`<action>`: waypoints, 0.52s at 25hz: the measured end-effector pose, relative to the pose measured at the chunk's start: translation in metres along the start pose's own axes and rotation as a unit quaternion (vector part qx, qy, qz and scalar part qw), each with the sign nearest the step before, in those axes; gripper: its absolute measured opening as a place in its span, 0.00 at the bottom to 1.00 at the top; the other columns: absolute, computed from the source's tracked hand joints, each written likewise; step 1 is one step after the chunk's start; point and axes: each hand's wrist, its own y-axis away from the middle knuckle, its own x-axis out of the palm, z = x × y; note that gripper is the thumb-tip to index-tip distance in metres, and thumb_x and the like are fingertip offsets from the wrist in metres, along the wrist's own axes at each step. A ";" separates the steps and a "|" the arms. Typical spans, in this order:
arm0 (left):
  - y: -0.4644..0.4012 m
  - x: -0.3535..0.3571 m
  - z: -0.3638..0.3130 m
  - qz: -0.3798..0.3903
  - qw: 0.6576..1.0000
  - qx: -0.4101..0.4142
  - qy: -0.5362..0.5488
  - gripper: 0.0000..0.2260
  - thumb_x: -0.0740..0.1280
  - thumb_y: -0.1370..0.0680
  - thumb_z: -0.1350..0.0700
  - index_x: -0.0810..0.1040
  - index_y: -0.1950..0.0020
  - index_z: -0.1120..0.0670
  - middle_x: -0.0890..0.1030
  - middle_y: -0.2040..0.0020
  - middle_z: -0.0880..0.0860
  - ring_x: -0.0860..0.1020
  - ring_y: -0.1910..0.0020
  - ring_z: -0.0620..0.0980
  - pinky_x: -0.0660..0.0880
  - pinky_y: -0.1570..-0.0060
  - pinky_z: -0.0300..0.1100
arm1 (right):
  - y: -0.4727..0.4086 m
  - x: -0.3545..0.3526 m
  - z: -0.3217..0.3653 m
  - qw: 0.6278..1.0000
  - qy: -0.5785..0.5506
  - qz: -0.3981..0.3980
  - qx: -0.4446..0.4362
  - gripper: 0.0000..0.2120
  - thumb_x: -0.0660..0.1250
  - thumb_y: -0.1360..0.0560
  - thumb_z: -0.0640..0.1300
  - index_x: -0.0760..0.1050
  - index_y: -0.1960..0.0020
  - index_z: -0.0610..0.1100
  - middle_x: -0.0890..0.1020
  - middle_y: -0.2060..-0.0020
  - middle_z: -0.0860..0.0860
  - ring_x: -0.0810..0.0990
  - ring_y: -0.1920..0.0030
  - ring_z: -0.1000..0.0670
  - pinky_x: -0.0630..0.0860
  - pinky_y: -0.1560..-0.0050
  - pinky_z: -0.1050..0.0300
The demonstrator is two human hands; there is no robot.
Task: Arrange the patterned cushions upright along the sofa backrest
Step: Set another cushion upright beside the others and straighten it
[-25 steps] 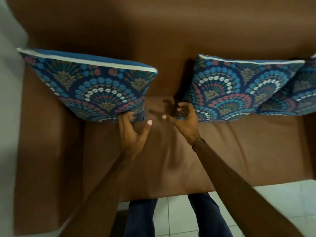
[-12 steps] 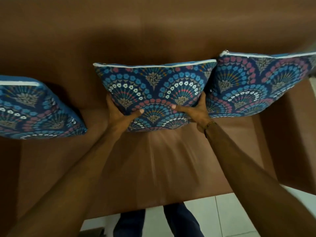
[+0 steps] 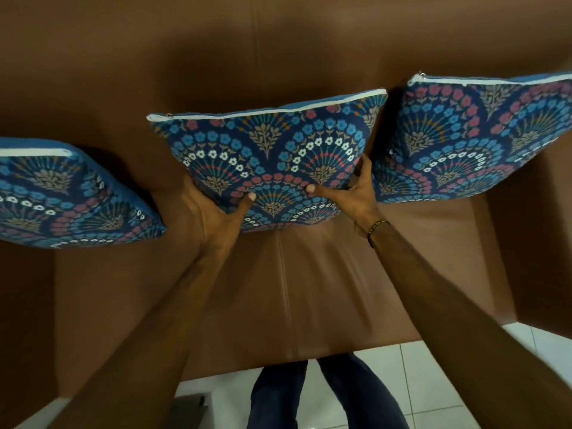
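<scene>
Three blue patterned cushions stand against the brown sofa backrest (image 3: 216,57). The middle cushion (image 3: 272,150) is upright, and both my hands grip its lower corners. My left hand (image 3: 213,212) holds the lower left corner with the thumb on the front face. My right hand (image 3: 353,193) holds the lower right corner the same way. The left cushion (image 3: 62,196) leans at the left edge of the view. The right cushion (image 3: 483,140) stands upright, touching the middle one.
The brown seat (image 3: 278,289) lies bare in front of the cushions. Sofa armrests rise at the left (image 3: 24,305) and right (image 3: 532,243). White floor tiles (image 3: 433,382) and my legs show below the seat's front edge.
My hands left the left cushion and took hold of the middle one. My view swung right, and the middle cushion now stands a little higher and more upright.
</scene>
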 end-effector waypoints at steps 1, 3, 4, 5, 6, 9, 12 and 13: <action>0.011 0.004 -0.004 -0.009 1.000 0.002 0.000 0.51 0.82 0.28 0.45 0.58 0.16 0.61 0.67 0.19 0.59 0.66 0.19 0.57 0.60 0.17 0.40 | 0.005 -0.008 0.000 1.000 0.008 0.001 0.002 0.56 0.88 0.35 0.40 0.58 0.16 0.48 0.72 0.21 0.47 0.72 0.21 0.45 0.74 0.23 0.41; 0.043 0.017 -0.022 -0.045 0.999 -0.010 -0.006 0.47 0.82 0.29 0.46 0.61 0.19 0.63 0.67 0.23 0.63 0.68 0.22 0.60 0.60 0.20 0.35 | 0.017 -0.026 -0.002 0.999 0.032 -0.019 0.001 0.52 0.87 0.34 0.43 0.62 0.17 0.48 0.71 0.20 0.48 0.70 0.20 0.46 0.72 0.21 0.42; 0.056 0.028 -0.033 -0.045 0.999 0.001 -0.004 0.44 0.82 0.28 0.48 0.64 0.22 0.64 0.69 0.26 0.64 0.70 0.25 0.61 0.66 0.20 0.43 | 0.021 -0.041 -0.002 0.998 0.043 -0.040 0.000 0.50 0.87 0.33 0.45 0.64 0.19 0.48 0.71 0.21 0.49 0.71 0.22 0.47 0.73 0.22 0.43; 0.066 0.041 -0.042 -0.029 0.999 0.021 0.009 0.39 0.82 0.28 0.51 0.67 0.25 0.64 0.70 0.29 0.65 0.73 0.29 0.62 0.72 0.24 0.51 | 0.024 -0.056 -0.002 0.997 0.055 -0.062 -0.002 0.48 0.87 0.33 0.47 0.66 0.20 0.48 0.73 0.23 0.49 0.73 0.24 0.47 0.74 0.23 0.44; 0.074 0.056 -0.051 -0.001 0.999 0.046 0.021 0.35 0.81 0.26 0.54 0.68 0.27 0.65 0.72 0.31 0.65 0.75 0.32 0.62 0.74 0.29 0.55 | 0.026 -0.074 -0.002 0.994 0.068 -0.085 -0.008 0.46 0.87 0.33 0.50 0.68 0.22 0.48 0.74 0.25 0.49 0.75 0.27 0.46 0.76 0.26 0.44; 0.093 0.110 -0.089 0.086 0.991 0.098 0.032 0.30 0.79 0.23 0.56 0.72 0.27 0.64 0.76 0.32 0.63 0.77 0.33 0.61 0.75 0.31 0.55 | 0.024 -0.139 -0.002 0.984 0.089 -0.152 -0.005 0.46 0.86 0.37 0.60 0.70 0.26 0.49 0.76 0.31 0.49 0.78 0.33 0.46 0.80 0.32 0.43; 0.097 0.175 -0.127 0.139 0.984 0.104 0.045 0.35 0.78 0.23 0.52 0.68 0.20 0.59 0.74 0.24 0.58 0.76 0.28 0.56 0.73 0.28 0.49 | 0.006 -0.210 -0.008 0.975 0.062 -0.214 0.003 0.54 0.86 0.42 0.66 0.66 0.24 0.51 0.74 0.29 0.48 0.77 0.29 0.46 0.80 0.30 0.44; 0.099 0.196 -0.138 0.149 0.984 0.081 0.063 0.38 0.78 0.23 0.51 0.65 0.17 0.56 0.71 0.21 0.56 0.74 0.26 0.55 0.73 0.26 0.52 | -0.003 -0.235 -0.011 0.971 0.053 -0.234 0.007 0.59 0.87 0.43 0.66 0.63 0.21 0.51 0.72 0.25 0.48 0.74 0.26 0.46 0.77 0.26 0.44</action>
